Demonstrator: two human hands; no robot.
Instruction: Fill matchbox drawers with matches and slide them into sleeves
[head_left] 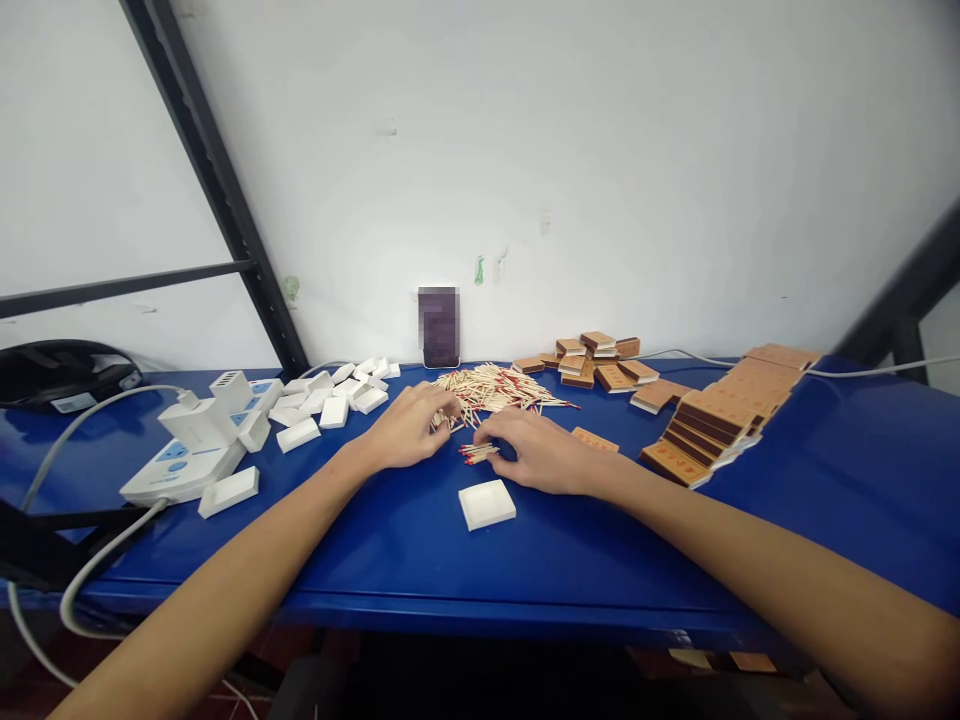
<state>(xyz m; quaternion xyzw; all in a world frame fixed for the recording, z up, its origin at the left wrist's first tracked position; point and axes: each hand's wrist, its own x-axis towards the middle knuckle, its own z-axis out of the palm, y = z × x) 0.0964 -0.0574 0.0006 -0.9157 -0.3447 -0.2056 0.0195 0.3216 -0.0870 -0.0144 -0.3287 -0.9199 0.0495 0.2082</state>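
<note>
White tray [487, 505] is seen to its bottom; matches [475, 453] are framed by right hand [536, 450], half-curled like left hand [411, 424], both holds unclear.

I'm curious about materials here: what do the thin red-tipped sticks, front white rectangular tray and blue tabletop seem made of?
Red-tipped sticks: likely wood, matte, pale straw colour. White tray: probably matte card, thin walls. Blue tabletop: smooth, perhaps painted metal; soft sheen.

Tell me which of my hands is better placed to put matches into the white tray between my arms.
Probably your right hand: it's right at a small bunch of matches, just beyond the white tray. Your left hand is farther from that tray, by the big match pile.
</note>
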